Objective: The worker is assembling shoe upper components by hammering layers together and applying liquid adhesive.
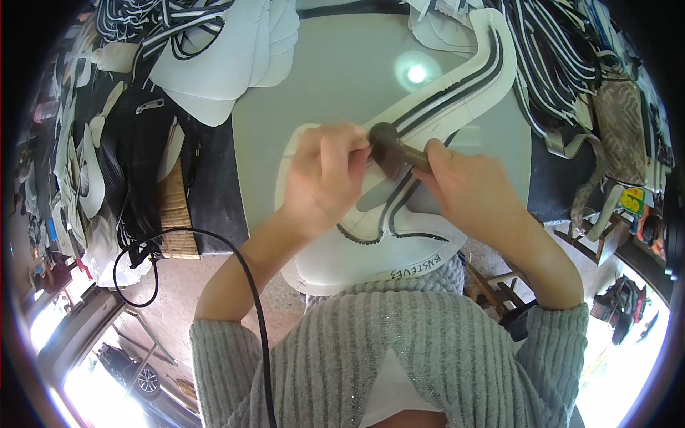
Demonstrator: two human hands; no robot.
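Tapping seems in hand: the right hand's (pixel 474 187) fingers grip the handle of the hammer (pixel 386 148). The left hand's (pixel 325 175) bunch left of the hammer, contents unclear. The striped white piece (pixel 457 107) lies beneath it; another tap calls for clear fingertips.

White, Black and Muted Grey

The curved panel (pixel 446 103) is white with black stripes, the hammer's head (pixel 389 151) dark brown, the bench (pixel 328 78) grey-green, the sweater (pixel 335 342) ribbed grey, the bundled strips (pixel 560 64) black and white.
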